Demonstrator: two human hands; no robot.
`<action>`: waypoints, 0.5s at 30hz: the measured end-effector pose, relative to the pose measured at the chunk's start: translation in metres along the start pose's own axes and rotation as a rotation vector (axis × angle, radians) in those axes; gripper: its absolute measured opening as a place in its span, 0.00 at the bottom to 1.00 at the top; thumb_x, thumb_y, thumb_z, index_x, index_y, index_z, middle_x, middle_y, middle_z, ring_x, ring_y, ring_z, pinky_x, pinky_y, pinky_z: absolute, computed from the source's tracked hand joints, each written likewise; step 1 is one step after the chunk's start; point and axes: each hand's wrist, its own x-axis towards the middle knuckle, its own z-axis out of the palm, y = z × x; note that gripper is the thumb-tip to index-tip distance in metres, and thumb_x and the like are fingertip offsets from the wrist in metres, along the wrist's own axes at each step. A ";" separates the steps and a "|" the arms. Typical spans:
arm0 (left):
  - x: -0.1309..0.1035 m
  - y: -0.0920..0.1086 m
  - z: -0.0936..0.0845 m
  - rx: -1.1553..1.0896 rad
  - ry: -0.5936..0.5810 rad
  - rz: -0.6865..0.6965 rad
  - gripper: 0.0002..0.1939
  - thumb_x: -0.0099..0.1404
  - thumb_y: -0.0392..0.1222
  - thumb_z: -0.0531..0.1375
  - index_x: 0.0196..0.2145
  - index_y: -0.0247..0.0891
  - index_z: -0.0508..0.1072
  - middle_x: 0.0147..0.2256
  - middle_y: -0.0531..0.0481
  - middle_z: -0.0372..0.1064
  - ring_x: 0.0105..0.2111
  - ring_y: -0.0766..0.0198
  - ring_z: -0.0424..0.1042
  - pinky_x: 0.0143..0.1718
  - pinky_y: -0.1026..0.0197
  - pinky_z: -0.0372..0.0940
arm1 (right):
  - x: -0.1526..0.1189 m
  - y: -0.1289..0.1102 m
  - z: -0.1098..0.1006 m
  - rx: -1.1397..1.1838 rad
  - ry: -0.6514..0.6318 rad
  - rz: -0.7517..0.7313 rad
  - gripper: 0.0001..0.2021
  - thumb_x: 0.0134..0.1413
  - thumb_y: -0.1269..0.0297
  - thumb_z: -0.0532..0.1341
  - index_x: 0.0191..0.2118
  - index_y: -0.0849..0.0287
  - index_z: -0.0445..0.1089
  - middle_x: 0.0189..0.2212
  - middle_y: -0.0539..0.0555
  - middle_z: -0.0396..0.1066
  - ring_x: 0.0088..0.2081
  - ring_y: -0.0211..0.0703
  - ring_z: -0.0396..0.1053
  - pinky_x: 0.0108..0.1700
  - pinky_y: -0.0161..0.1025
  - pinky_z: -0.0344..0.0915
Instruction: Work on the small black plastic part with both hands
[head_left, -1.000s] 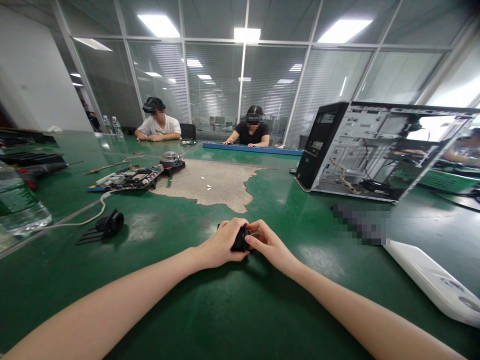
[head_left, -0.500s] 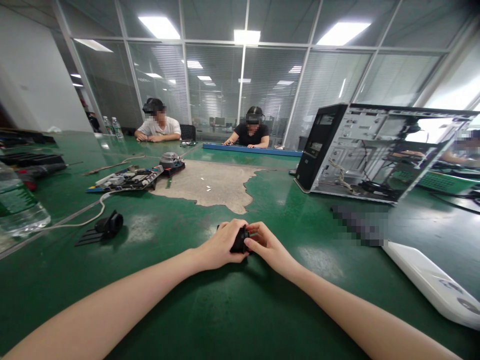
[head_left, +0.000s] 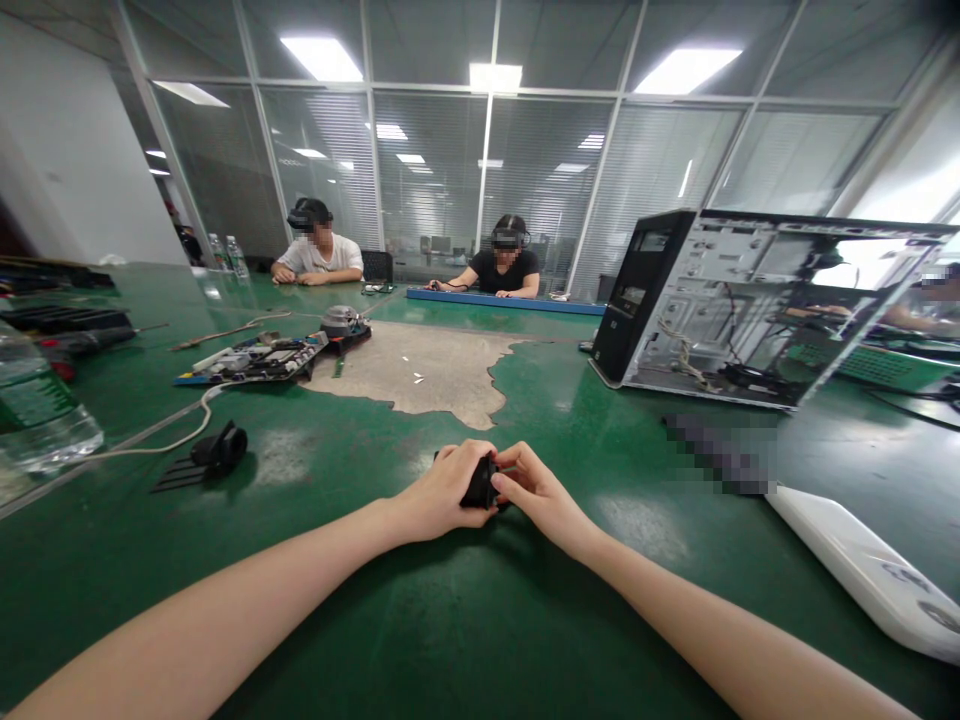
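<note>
1 head-worn camera looks forward and down over the green table [head_left: 420, 640]. Its near part lies close below; the glass partition [head_left: 427, 190] stands well beyond, straight ahead.

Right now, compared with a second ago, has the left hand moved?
No: the left hand, holding the black part, shows no clear shift in any direction against the pale patch.

A small "hp" logo [head_left: 613, 326] stands on the computer case's black front [head_left: 639, 295]; the bottle's green label [head_left: 31, 398] is too blurred to read.
</note>
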 end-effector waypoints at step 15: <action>0.000 0.000 0.000 0.006 0.004 0.003 0.27 0.51 0.38 0.60 0.47 0.40 0.53 0.43 0.47 0.60 0.44 0.57 0.61 0.47 0.53 0.54 | -0.001 -0.003 -0.001 0.022 -0.032 -0.015 0.09 0.50 0.61 0.58 0.36 0.56 0.57 0.33 0.49 0.61 0.36 0.38 0.64 0.37 0.38 0.63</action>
